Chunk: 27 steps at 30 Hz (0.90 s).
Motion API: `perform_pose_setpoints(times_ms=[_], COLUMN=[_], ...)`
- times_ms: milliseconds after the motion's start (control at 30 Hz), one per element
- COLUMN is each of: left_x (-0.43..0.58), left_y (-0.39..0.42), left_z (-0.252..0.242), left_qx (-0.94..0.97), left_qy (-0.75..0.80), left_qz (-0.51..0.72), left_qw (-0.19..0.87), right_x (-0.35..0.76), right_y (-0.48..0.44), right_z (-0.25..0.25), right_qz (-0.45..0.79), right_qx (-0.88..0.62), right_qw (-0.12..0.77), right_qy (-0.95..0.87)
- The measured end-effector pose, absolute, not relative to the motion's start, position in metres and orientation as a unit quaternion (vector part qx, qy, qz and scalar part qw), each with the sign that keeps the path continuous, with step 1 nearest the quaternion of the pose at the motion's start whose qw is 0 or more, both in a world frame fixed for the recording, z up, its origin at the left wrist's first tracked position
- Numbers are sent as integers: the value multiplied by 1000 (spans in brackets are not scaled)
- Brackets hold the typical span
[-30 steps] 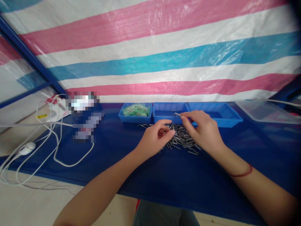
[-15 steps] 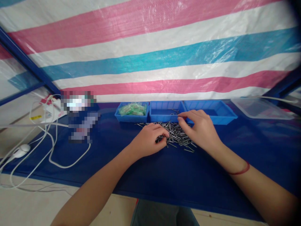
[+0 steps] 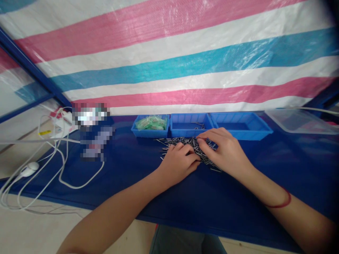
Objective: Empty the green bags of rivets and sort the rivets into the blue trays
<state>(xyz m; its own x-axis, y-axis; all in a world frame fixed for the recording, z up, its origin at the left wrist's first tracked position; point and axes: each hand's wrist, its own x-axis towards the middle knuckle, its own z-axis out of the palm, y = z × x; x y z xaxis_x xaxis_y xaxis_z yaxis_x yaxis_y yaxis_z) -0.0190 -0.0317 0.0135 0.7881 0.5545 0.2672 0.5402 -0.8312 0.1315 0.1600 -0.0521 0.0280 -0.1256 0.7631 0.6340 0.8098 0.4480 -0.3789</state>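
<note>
A heap of thin metal nails (image 3: 205,157) lies on the blue table in front of the bins. My left hand (image 3: 180,160) rests on the near left side of the heap, its fingers curled down and thumb close to the index finger. Whatever is between those fingers is hidden. From the right, my right hand (image 3: 224,148) reaches over the heap with thumb and index fingertips close together; I cannot make out what is between them. Behind the heap, the middle blue bin (image 3: 182,132) has a few nails inside.
To the left stands a blue bin (image 3: 149,133) of green-tinted plastic packets (image 3: 152,123). A longer blue bin (image 3: 254,134) is at the right, beside a clear plastic lid (image 3: 296,121). White cables (image 3: 62,173) loop over the table's left side. A striped sheet (image 3: 169,74) hangs behind.
My left hand has moved right and turned its fingers down into the nails. My right fingertips have shifted from the middle bin's front edge down and left to the heap.
</note>
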Motion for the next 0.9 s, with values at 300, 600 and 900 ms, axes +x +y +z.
perform_pose_setpoints(times_ms=[300,600,900], left_x=[-13,-17,-14], left_y=[-38,-26,-25], left_z=[11,16,16], left_qx=[942,807,721], left_qy=[303,379,386], left_qz=[142,378,437], left_qw=[-4,250,375], right_x=[162,156,146], right_y=[-52,-57,-54], right_z=[27,31,11], right_qz=[-20,160,303], right_qx=[-513,-501,-501], right_qw=[401,421,510], right_qy=[-759,-739,-630])
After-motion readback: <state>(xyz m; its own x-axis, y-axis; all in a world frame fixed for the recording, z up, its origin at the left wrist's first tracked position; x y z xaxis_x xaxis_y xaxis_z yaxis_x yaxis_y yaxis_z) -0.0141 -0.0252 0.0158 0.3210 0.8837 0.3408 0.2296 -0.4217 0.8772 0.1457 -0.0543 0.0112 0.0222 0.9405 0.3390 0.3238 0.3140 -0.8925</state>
